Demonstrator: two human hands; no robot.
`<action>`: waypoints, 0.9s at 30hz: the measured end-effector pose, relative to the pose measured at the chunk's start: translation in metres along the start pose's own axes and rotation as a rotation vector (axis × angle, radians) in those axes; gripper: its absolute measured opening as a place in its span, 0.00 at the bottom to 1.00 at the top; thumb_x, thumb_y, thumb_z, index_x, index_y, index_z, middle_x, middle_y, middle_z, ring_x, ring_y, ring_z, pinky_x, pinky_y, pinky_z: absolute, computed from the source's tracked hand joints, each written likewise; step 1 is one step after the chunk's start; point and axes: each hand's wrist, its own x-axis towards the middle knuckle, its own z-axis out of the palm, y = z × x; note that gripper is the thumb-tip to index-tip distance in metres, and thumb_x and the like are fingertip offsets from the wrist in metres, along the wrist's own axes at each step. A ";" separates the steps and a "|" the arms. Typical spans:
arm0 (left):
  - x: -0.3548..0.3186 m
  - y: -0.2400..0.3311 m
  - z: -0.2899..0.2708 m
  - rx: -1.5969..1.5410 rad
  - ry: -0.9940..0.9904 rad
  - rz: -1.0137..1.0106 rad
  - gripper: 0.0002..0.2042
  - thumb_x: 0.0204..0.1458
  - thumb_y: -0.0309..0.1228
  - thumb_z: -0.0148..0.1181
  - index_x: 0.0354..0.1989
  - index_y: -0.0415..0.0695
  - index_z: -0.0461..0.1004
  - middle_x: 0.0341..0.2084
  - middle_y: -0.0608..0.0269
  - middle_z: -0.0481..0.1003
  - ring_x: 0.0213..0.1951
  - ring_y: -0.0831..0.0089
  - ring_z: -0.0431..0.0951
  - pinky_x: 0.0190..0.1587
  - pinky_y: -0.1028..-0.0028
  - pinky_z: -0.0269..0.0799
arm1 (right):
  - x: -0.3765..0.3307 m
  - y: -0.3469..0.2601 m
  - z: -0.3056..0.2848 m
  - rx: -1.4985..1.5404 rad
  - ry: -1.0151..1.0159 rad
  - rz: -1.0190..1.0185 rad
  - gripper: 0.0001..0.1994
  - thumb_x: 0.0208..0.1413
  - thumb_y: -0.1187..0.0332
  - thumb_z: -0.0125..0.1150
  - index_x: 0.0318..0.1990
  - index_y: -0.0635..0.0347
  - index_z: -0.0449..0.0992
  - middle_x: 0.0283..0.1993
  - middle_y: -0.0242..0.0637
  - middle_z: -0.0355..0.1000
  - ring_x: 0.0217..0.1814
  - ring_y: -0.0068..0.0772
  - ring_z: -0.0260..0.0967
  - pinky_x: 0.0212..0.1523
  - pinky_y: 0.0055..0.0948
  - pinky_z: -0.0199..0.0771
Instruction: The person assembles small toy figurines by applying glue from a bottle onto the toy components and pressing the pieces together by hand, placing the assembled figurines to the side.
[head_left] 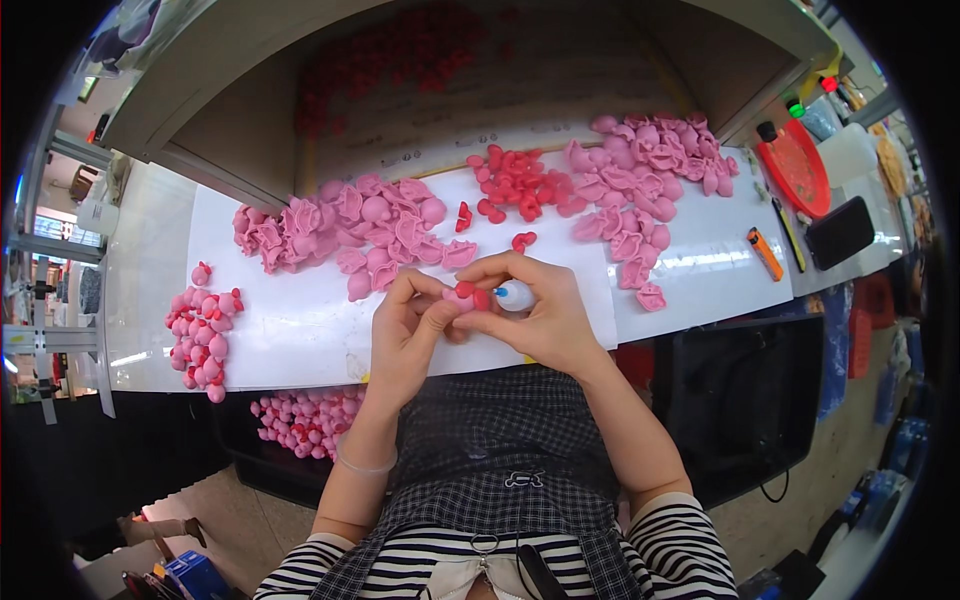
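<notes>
The scene is brightly and evenly lit from above, with soft glare on the white table (300, 330) at centre and a bright streak of reflection at right centre. Shadows beneath the hands are faint. Fisheye distortion bends the table edges strongly, and a black vignette rings the frame. Detail softens toward the rim, while the centre stays fairly sharp.

The surface (300, 330) lies bare in front of and left of the hands, open between the left pink pile (203, 335) and the left hand (405, 330). Behind the hands, pink heaps (350, 230) and red pieces (520, 185) crowd the far edge. Right of the right hand (545, 310), a bare strip runs to the orange lighter (765, 253), past another pink heap (645, 175).
</notes>
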 end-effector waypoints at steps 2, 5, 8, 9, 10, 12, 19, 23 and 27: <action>0.002 0.000 -0.002 -0.020 -0.043 -0.038 0.07 0.63 0.27 0.57 0.41 0.39 0.66 0.27 0.62 0.76 0.28 0.78 0.76 0.33 0.80 0.72 | 0.000 -0.002 0.000 -0.106 0.007 -0.067 0.19 0.45 0.72 0.76 0.45 0.65 0.79 0.43 0.37 0.79 0.43 0.26 0.76 0.46 0.25 0.75; 0.006 0.000 -0.005 -0.036 -0.068 -0.068 0.07 0.63 0.27 0.57 0.40 0.39 0.65 0.27 0.61 0.76 0.28 0.78 0.76 0.33 0.80 0.72 | 0.001 0.000 -0.001 -0.097 0.010 -0.095 0.18 0.45 0.71 0.76 0.45 0.64 0.80 0.42 0.37 0.79 0.43 0.26 0.76 0.46 0.26 0.75; 0.007 0.002 -0.002 -0.053 -0.050 -0.079 0.07 0.62 0.27 0.57 0.40 0.40 0.64 0.27 0.62 0.76 0.28 0.78 0.76 0.33 0.80 0.72 | 0.003 -0.003 -0.002 -0.147 -0.014 -0.098 0.17 0.47 0.72 0.74 0.45 0.64 0.79 0.43 0.39 0.79 0.46 0.31 0.79 0.46 0.28 0.78; 0.007 0.002 0.000 -0.057 -0.045 -0.074 0.07 0.62 0.27 0.57 0.40 0.40 0.64 0.27 0.62 0.76 0.28 0.78 0.76 0.33 0.80 0.72 | 0.003 -0.002 -0.001 -0.151 -0.021 -0.100 0.17 0.47 0.72 0.74 0.45 0.64 0.79 0.43 0.39 0.79 0.46 0.31 0.79 0.46 0.28 0.78; 0.006 0.002 0.003 -0.056 -0.007 -0.041 0.07 0.62 0.26 0.58 0.39 0.40 0.65 0.27 0.63 0.76 0.28 0.79 0.76 0.33 0.80 0.71 | 0.003 0.000 0.002 -0.126 0.012 -0.050 0.18 0.45 0.71 0.75 0.45 0.63 0.79 0.43 0.37 0.79 0.45 0.29 0.77 0.47 0.27 0.76; 0.006 0.000 0.006 -0.059 0.040 0.002 0.07 0.62 0.26 0.58 0.39 0.39 0.65 0.28 0.63 0.76 0.29 0.80 0.75 0.33 0.81 0.71 | 0.003 -0.001 0.005 -0.105 0.034 -0.006 0.19 0.44 0.71 0.76 0.45 0.63 0.80 0.43 0.36 0.79 0.45 0.26 0.75 0.48 0.25 0.73; 0.003 -0.003 0.003 0.089 0.000 0.074 0.05 0.59 0.23 0.60 0.36 0.39 0.68 0.29 0.68 0.74 0.34 0.84 0.74 0.34 0.83 0.69 | -0.004 0.006 0.004 -0.156 0.059 -0.040 0.16 0.41 0.76 0.76 0.40 0.64 0.80 0.40 0.35 0.78 0.43 0.27 0.75 0.46 0.25 0.73; 0.002 0.000 0.000 0.131 -0.013 0.061 0.04 0.56 0.18 0.59 0.35 0.37 0.70 0.32 0.65 0.74 0.36 0.82 0.75 0.36 0.80 0.73 | -0.008 -0.001 0.005 -0.356 0.031 -0.101 0.14 0.41 0.77 0.76 0.36 0.64 0.79 0.41 0.35 0.78 0.44 0.26 0.74 0.43 0.23 0.73; 0.002 0.015 -0.013 0.350 -0.054 0.176 0.06 0.51 0.13 0.56 0.34 0.36 0.71 0.34 0.59 0.76 0.38 0.72 0.78 0.39 0.75 0.75 | -0.018 -0.002 0.001 -0.274 -0.102 -0.097 0.17 0.42 0.79 0.74 0.42 0.64 0.76 0.46 0.36 0.76 0.44 0.24 0.73 0.44 0.22 0.72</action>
